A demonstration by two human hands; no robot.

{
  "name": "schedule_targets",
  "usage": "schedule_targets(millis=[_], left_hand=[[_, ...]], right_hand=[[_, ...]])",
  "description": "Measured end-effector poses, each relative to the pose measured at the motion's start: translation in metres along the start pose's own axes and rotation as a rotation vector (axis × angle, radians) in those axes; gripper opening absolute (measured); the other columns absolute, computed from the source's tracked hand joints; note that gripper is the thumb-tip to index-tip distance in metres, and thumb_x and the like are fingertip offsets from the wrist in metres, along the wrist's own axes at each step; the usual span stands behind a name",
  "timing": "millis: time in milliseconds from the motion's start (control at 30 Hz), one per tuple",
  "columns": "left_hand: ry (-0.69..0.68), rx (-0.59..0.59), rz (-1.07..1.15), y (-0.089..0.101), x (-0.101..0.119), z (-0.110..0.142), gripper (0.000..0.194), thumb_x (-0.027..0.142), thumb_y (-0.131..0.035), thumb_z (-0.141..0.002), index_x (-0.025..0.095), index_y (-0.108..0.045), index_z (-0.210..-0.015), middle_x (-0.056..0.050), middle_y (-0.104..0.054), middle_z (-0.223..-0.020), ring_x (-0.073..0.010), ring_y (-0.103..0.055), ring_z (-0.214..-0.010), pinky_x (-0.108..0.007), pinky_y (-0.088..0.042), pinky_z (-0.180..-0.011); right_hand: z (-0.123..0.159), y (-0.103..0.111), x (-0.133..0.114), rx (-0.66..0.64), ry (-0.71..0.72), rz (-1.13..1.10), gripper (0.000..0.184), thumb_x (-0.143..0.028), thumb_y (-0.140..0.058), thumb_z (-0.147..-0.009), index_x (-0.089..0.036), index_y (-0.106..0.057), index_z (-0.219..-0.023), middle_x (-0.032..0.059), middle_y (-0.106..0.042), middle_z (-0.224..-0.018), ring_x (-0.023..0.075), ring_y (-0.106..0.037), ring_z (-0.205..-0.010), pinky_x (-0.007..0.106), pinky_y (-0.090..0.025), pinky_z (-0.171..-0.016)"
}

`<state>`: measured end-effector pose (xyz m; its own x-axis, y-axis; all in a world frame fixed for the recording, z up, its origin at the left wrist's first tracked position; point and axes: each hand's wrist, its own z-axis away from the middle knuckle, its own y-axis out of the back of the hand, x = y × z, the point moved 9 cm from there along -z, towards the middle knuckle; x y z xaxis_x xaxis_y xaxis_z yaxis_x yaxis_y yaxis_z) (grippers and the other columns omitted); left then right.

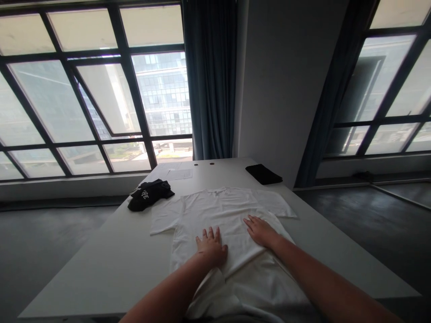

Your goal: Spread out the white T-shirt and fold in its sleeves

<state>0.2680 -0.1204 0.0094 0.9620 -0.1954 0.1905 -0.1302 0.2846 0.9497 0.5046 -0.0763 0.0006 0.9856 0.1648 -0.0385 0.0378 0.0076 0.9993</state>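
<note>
A white T-shirt (215,208) lies spread on the white table, its neckline toward the far end and its sleeves out to both sides. My left hand (211,246) rests flat on the middle of the shirt with the fingers spread. To the right, my right hand (259,230) also lies on the fabric, fingers stretched out toward the left. Soft wrinkles run across the cloth around both hands. The shirt's lower part is bunched near my body, partly hidden by my forearms.
A crumpled black garment (150,194) with white lettering sits at the table's left edge. At the far right lies a folded black cloth (263,174). Paper sheets (180,174) lie at the far left of the table (111,264). Behind it hangs a blue curtain (212,89).
</note>
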Motion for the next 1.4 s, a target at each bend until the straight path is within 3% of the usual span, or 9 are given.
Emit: schedule_targets(millis=[167,333,467,567,700,833,1000,1200,1400], left_hand=[[-0.152,0.109,-0.012,0.033,0.032,-0.032,0.074,0.059,-0.034,-0.099,0.021,-0.040,-0.162,-0.017,-0.056,-0.155,-0.0335,-0.058,-0.134,-0.048,-0.047,-0.110],[-0.087,0.208,-0.049,0.066,0.027,-0.087,0.064,0.051,-0.036,-0.100,0.022,-0.048,-0.156,-0.015,-0.048,-0.162,-0.0317,-0.042,-0.150,-0.050,-0.034,-0.120],[0.066,0.208,-0.014,0.054,-0.019,-0.114,0.066,0.053,-0.031,-0.102,0.030,-0.038,-0.163,-0.009,-0.024,-0.175,-0.0351,-0.020,-0.161,-0.062,-0.018,-0.126],[0.186,0.260,0.035,0.040,-0.064,-0.120,0.067,0.059,-0.028,-0.101,0.035,-0.037,-0.163,-0.006,-0.021,-0.176,-0.0340,-0.016,-0.162,-0.061,-0.011,-0.127],[0.287,0.305,0.008,0.039,-0.112,-0.120,0.069,0.061,-0.031,-0.100,0.035,-0.039,-0.163,-0.006,-0.023,-0.176,-0.0350,-0.016,-0.162,-0.060,-0.010,-0.127],[0.360,0.409,-0.082,0.062,-0.156,-0.116,0.072,0.054,-0.035,-0.099,0.029,-0.030,-0.167,-0.008,-0.008,-0.178,-0.0365,-0.005,-0.163,-0.062,-0.008,-0.127],[0.448,0.262,-0.022,0.066,-0.216,-0.114,0.071,0.057,-0.023,-0.101,0.029,-0.033,-0.165,-0.013,-0.021,-0.175,-0.0398,-0.021,-0.159,-0.070,-0.022,-0.120],[0.546,0.130,-0.003,0.062,-0.246,-0.097,0.072,0.071,-0.023,-0.097,0.044,-0.032,-0.163,-0.007,-0.018,-0.177,-0.0536,-0.021,-0.155,-0.083,-0.035,-0.100],[0.578,0.110,-0.082,0.090,-0.237,-0.114,0.070,0.060,-0.031,-0.100,0.017,-0.059,-0.148,-0.026,-0.049,-0.157,-0.0538,-0.047,-0.139,-0.078,-0.035,-0.106]], right_hand=[[-0.017,0.026,-0.025,-0.022,-0.072,0.006,0.039,-0.024,-0.050,-0.095,-0.013,-0.074,-0.124,0.0218,-0.073,-0.119,0.0331,-0.070,-0.110,0.042,-0.050,-0.096],[-0.072,0.039,-0.041,0.054,-0.136,-0.023,0.054,-0.039,-0.045,-0.102,-0.020,-0.056,-0.151,0.0180,-0.053,-0.156,0.0315,-0.046,-0.145,0.043,-0.036,-0.115],[-0.088,0.007,-0.032,0.003,-0.248,-0.055,0.065,-0.053,-0.032,-0.106,-0.027,-0.036,-0.165,0.0129,-0.027,-0.173,0.0326,-0.026,-0.158,0.054,-0.019,-0.124],[-0.090,-0.017,-0.017,-0.036,-0.261,-0.074,0.065,-0.056,-0.026,-0.107,-0.034,-0.028,-0.167,0.0047,-0.015,-0.177,0.0281,-0.015,-0.161,0.052,-0.010,-0.127],[-0.091,-0.025,0.023,-0.031,-0.375,-0.054,0.066,-0.058,-0.025,-0.106,-0.035,-0.025,-0.168,0.0033,-0.013,-0.178,0.0291,-0.015,-0.162,0.053,-0.011,-0.127],[-0.093,-0.026,0.046,-0.005,-0.405,-0.037,0.068,-0.059,-0.024,-0.105,-0.032,-0.028,-0.168,0.0061,-0.019,-0.176,0.0311,-0.019,-0.160,0.052,-0.015,-0.127],[-0.092,-0.030,0.051,0.023,-0.385,-0.027,0.069,-0.058,-0.025,-0.105,-0.030,-0.031,-0.167,0.0086,-0.021,-0.176,0.0322,-0.022,-0.159,0.054,-0.018,-0.126],[-0.094,-0.031,0.052,0.044,-0.391,-0.039,0.069,-0.059,-0.024,-0.105,-0.030,-0.033,-0.167,0.0085,-0.022,-0.175,0.0326,-0.022,-0.159,0.054,-0.017,-0.127],[-0.093,-0.028,0.049,0.048,-0.400,-0.053,0.069,-0.059,-0.027,-0.105,-0.030,-0.033,-0.166,0.0079,-0.023,-0.175,0.0329,-0.022,-0.159,0.053,-0.016,-0.126]])
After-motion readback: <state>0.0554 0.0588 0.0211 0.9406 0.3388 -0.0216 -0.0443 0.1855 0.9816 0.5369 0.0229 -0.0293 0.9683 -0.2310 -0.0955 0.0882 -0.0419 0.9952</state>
